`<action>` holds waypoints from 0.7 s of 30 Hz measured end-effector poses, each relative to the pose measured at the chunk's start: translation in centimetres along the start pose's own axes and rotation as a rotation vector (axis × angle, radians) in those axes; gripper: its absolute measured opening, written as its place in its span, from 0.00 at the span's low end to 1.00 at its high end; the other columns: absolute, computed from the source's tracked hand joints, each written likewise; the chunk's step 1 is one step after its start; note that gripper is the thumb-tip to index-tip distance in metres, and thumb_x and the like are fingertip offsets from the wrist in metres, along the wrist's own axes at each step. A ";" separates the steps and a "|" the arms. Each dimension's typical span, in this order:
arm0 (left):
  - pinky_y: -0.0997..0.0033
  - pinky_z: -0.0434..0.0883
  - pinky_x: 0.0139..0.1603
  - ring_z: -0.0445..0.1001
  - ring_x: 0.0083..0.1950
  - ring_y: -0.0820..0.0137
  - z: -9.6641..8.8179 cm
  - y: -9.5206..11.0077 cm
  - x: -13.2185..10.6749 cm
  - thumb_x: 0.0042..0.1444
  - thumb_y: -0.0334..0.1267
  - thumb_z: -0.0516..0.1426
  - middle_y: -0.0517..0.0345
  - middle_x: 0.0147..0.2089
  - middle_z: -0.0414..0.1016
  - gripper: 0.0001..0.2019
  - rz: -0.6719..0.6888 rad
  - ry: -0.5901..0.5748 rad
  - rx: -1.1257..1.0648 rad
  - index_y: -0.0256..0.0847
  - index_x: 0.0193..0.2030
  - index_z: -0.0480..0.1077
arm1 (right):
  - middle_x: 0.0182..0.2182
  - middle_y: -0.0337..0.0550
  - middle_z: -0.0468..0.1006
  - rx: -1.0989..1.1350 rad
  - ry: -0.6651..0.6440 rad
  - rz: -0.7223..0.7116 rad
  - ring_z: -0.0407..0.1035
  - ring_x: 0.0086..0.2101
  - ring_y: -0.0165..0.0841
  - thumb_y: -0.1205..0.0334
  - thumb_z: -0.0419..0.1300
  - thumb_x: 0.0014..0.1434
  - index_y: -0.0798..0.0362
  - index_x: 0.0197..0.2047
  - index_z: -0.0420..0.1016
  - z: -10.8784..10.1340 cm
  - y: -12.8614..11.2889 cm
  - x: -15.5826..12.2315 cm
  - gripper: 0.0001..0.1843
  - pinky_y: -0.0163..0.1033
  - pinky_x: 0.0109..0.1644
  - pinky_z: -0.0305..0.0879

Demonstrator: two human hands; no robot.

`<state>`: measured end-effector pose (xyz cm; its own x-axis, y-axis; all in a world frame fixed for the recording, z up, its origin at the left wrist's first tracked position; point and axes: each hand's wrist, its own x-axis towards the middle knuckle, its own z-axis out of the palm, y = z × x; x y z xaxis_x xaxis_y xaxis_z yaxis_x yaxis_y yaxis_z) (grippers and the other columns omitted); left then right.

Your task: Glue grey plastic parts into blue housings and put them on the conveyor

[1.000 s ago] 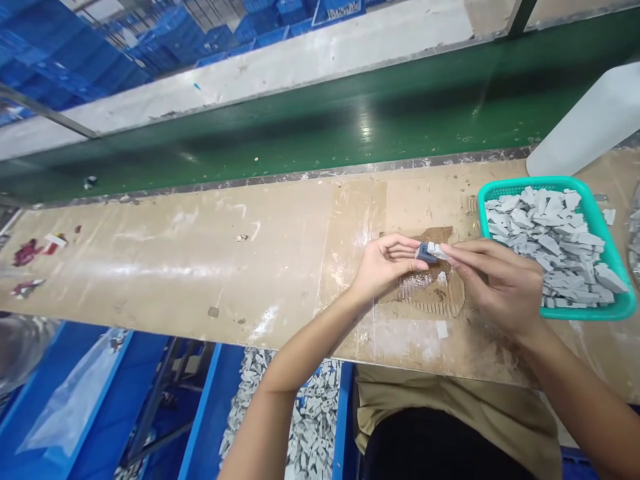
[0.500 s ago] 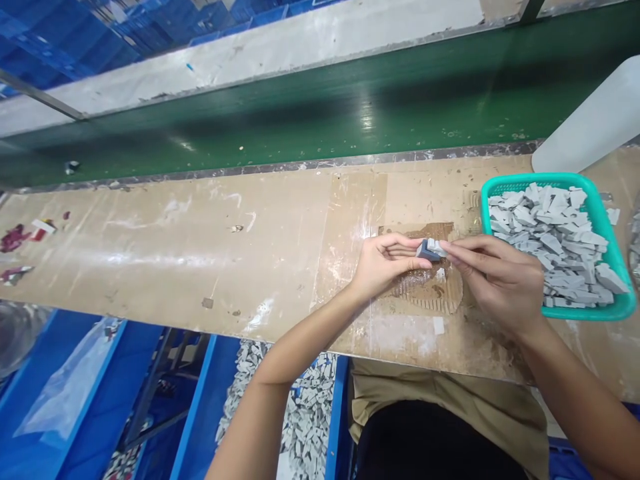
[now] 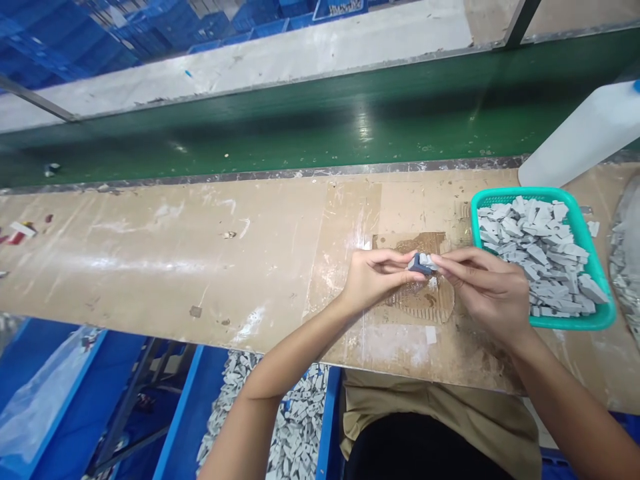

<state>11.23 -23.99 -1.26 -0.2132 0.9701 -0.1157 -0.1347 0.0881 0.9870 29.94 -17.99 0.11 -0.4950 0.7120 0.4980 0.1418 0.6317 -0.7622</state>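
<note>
Between the fingertips of my left hand (image 3: 376,275) is a small dark blue-grey plastic piece (image 3: 419,265). Thumb and forefinger of my right hand (image 3: 493,287) pinch a small light grey plastic piece (image 3: 429,261) up against it. The two pieces touch; whether they are joined I cannot tell. Both hands are closed and held over a worn cardboard patch (image 3: 440,303) on the bench. Close to the right hand stands a turquoise basket (image 3: 611,293) heaped with light grey plastic pieces (image 3: 543,250).
A white plastic bottle (image 3: 575,140) leans behind the basket, and a clear bag (image 3: 627,253) lies to its right. Beyond the cardboard-covered bench (image 3: 165,267) runs a green conveyor belt (image 3: 280,127). Below the front edge, a blue bin (image 3: 187,400) holds many grey pieces.
The whole view has shifted slightly, so bench and basket appear lower and further left. Both hands keep their hold on the two pieces, with little change in pose.
</note>
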 end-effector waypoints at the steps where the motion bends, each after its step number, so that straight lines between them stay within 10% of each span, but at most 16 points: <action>1: 0.60 0.84 0.44 0.84 0.37 0.64 0.1 -0.1 -0.2 0.38 0.36 0.74 0.57 0.36 0.85 0.12 0.048 0.017 -0.003 0.45 0.32 0.82 | 0.36 0.42 0.84 0.004 0.001 -0.007 0.77 0.33 0.31 0.71 0.61 0.63 0.44 0.48 0.84 0.0 0.0 0.0 0.16 0.35 0.33 0.75; 21: 0.64 0.81 0.46 0.81 0.35 0.70 1.3 0.1 0.3 0.42 0.38 0.73 0.54 0.36 0.84 0.14 -0.145 0.094 -0.209 0.41 0.38 0.81 | 0.43 0.43 0.82 -0.093 -0.017 0.139 0.77 0.41 0.33 0.68 0.58 0.66 0.44 0.58 0.78 0.9 -0.1 -0.8 0.19 0.38 0.44 0.75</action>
<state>12.45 -23.44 -1.07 -0.2652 0.9246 -0.2735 -0.3655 0.1661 0.9159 29.58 -18.91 -0.59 -0.4794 0.7900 0.3823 0.2888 0.5534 -0.7812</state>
